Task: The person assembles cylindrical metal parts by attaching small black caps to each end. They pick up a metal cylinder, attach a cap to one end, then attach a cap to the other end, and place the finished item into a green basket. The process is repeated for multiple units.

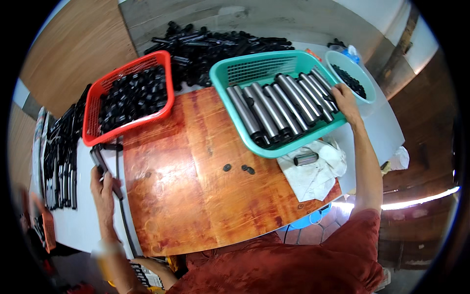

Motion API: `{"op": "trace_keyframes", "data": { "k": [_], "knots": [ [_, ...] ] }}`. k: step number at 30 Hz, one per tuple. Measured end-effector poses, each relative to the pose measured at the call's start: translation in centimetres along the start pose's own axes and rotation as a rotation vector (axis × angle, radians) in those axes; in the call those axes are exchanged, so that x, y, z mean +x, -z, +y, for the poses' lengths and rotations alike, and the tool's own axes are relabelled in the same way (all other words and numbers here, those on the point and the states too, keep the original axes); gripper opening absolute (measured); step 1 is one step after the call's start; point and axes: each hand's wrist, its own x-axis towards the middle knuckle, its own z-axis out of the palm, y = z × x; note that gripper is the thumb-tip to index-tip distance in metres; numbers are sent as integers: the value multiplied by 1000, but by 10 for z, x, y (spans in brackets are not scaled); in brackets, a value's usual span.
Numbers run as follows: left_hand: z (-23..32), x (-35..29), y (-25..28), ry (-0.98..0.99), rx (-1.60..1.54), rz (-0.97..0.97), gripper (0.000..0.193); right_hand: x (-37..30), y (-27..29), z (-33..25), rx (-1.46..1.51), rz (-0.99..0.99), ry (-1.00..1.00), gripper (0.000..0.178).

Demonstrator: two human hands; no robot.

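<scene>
My left hand [102,190] is at the left edge of the wooden board, its fingers closed round a dark metal tube [98,159]. A thin black rod [123,215] runs along that board edge beside the hand. My right hand [346,104] reaches over the right rim of the teal basket [235,120]. Its fingers are closed on the near end of a silver-grey metal tube [320,81], though the fingertips are partly hidden. Several similar tubes [269,112] with black ends lie side by side in that basket.
A red basket [170,81] holds small black parts; black pieces [220,46] are heaped behind. A pale bowl [372,93] stands right of the teal basket. On the wooden board [196,196] lie small black discs [226,167] and a white cloth [318,181] bearing a short metal cylinder [306,159].
</scene>
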Motion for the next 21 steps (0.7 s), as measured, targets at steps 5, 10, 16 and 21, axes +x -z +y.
{"op": "trace_keyframes", "data": {
  "k": [5, 10, 16, 21],
  "knots": [
    [49, -4, -87, 294, -969, -178, 28, -14, 9, 5, -219, 311, 156, 32],
    [32, -24, -125, 438, -1298, -309, 36, -80, 10, -131, 52, 313, 459, 19],
    [28, -32, -148, 446, -1392, -396, 33, -180, -35, -197, 73, -196, 972, 26],
    [24, -40, -148, 413, -1396, -404, 42, -195, -85, -214, 37, -420, 694, 25]
  ]
}}
